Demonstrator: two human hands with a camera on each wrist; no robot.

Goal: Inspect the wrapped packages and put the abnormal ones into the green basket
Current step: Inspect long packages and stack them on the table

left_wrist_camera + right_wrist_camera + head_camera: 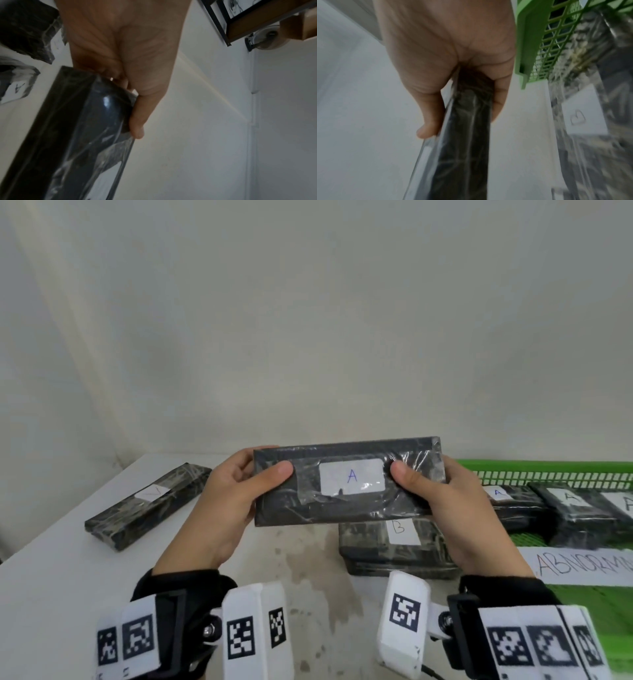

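A flat, black rectangular package wrapped in clear plastic film (pixel 346 484), bearing a white label (pixel 352 477) marked with a blue "A", is held in the air above the middle of the white tabletop (pixel 102 542), its labelled face tilted toward the head camera. The left hand (pixel 226 501) grips the package's left end, thumb (pixel 274 474) pressed on the front face and the other digits curled behind it; the right hand (pixel 455 508) clamps the right end the same way, thumb on the front beside the label. In the left wrist view the left hand (pixel 123 54) closes on the package's end, where the film is glossy and creased (pixel 96 121); in the right wrist view the right hand (pixel 450 60) pinches the package edge-on (pixel 465 135), thumb on one face and fingers on the other.

Directly below the held package, a stack of similar film-wrapped black packages (pixel 394 546) lies on the tabletop, the top one carrying a white label marked "B". Toward the left edge of the tabletop another wrapped black package (pixel 147 501) lies at an angle, its label too faint to read. At the right edge stands the green plastic mesh basket (pixel 548 470), holding several wrapped packages with "A" labels (pixel 575 508). A white paper sign (pixel 582 566) hand-lettered "ABNORM…" is fixed to the basket's near side, its end cut off by the frame.
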